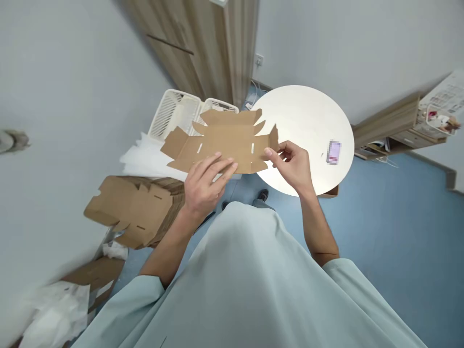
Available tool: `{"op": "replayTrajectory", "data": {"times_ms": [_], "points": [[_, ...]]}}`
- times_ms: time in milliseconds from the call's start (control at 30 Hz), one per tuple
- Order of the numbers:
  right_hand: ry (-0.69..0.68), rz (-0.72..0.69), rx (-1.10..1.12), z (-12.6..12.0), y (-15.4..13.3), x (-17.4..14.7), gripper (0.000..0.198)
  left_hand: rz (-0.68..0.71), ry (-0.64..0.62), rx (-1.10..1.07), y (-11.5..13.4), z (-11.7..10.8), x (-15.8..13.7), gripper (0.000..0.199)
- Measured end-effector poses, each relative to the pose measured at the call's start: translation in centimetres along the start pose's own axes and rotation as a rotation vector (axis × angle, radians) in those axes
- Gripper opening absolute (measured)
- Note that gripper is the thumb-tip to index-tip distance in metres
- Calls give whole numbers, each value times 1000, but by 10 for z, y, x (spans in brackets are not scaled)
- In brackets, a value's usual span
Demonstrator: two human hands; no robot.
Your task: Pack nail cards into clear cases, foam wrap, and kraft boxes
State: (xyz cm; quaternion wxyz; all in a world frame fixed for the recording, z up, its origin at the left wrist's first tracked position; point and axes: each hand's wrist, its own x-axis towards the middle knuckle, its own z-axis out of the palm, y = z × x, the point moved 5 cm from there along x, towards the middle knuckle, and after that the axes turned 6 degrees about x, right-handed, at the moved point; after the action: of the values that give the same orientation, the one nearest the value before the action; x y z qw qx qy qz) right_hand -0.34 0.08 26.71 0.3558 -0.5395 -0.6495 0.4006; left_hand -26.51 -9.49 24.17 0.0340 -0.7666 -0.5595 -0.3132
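On my left is a stack of flattened cardboard boxes (145,208), then white sheets (150,157) and a white plastic basket (168,113). My left hand (205,186) lays its fingers, slightly spread, across the near edge of an unfolded cardboard box (228,140) raised before me; whether its hidden thumb grips, I cannot tell. My right hand (290,162) pinches the right end, seen against a round white bench (304,116) bearing a blurred purple item (334,152).

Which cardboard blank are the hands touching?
The single blank with the left hand and right hand on it; the others lie untouched in the stack at lower left.
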Motion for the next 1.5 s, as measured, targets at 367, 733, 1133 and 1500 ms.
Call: {"op": "replayTrajectory", "data": {"times_ms": [367,733,1133,1500], "points": [[206,430,27,-149,228,-12,48,291,-485,-186,121,258,73,45],[229,820,163,-135,401,-60,42,441,-1000,-185,169,418,33,48],[149,817,-318,-143,421,-39,59,64,-1137,-139,104,440,1,77],[-125,722,-324,-90,415,52,84,-125,-1159,-220,63,433,-1,59]]}}
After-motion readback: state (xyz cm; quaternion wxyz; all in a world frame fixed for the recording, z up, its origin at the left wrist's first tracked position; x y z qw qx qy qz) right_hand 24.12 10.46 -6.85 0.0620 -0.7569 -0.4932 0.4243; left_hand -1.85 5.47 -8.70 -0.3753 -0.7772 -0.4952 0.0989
